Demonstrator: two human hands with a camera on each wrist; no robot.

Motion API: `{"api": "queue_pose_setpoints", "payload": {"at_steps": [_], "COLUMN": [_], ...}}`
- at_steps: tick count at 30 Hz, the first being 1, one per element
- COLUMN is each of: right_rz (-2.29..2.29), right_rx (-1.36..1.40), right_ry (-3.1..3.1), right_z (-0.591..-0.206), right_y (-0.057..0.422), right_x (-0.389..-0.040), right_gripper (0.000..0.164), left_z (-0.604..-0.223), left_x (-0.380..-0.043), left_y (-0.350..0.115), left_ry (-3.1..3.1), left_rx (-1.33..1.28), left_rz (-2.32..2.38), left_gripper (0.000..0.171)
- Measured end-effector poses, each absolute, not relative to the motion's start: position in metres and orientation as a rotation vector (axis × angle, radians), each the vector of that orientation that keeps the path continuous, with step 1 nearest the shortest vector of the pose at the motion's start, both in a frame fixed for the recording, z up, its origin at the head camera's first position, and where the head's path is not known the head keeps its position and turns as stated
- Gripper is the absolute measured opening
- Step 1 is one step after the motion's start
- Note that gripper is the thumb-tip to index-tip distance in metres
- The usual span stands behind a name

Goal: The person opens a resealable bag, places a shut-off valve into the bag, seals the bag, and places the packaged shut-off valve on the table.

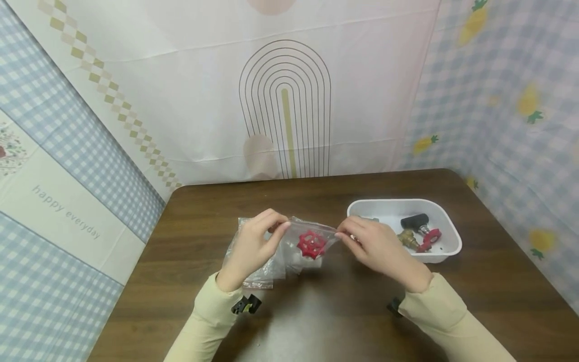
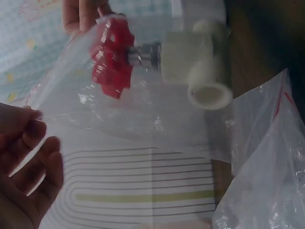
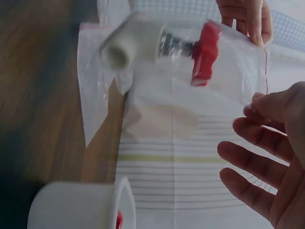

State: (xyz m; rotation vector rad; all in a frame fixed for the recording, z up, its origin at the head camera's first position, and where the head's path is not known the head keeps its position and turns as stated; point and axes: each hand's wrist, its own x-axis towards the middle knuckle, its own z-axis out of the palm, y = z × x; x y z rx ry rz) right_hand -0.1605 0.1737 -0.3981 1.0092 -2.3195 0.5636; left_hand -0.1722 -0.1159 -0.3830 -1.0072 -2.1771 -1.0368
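Note:
A clear zip bag (image 2: 138, 117) hangs stretched between both hands. Inside it is a valve with a red handwheel (image 1: 311, 245), a metal stem (image 2: 145, 56) and a white plastic body (image 3: 136, 45). My left hand (image 1: 253, 244) pinches one top corner of the bag between thumb and index finger. At the opposite top corner, my right hand (image 1: 373, 246) pinches the edge, its other fingers spread loosely in the right wrist view. The bag's red-lined mouth lies between the two pinches; whether it is sealed, I cannot tell.
Several flat clear bags (image 1: 267, 274) lie on the brown table (image 1: 203, 201) beside and under the left hand. To the right stands a white tub (image 1: 454, 246) with a black-handled valve (image 1: 415, 221) and a brass valve (image 1: 408, 240) with a red handle. Patterned cloth hangs behind.

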Motion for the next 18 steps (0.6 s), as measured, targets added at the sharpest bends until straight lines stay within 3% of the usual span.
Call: {"api": "queue_pose_setpoints", "payload": {"at_steps": [9,18], "right_rz": [0.473,0.443], "right_rx": [0.899,0.887], "right_ry": [-2.413,-2.489], "right_z": [-0.405,-0.406], "right_y": [0.192,0.202], "right_x": [-0.182,-0.18], "right_gripper": [0.007,0.012], "left_z": [-0.407,-0.425], "left_x": [-0.2,-0.196], "left_y": [-0.099,-0.092], "left_ry": [-2.339,-2.413], "left_rx": [-0.973,-0.947], "left_rz": [-1.186,-1.213], "left_gripper": [0.009,0.015]}}
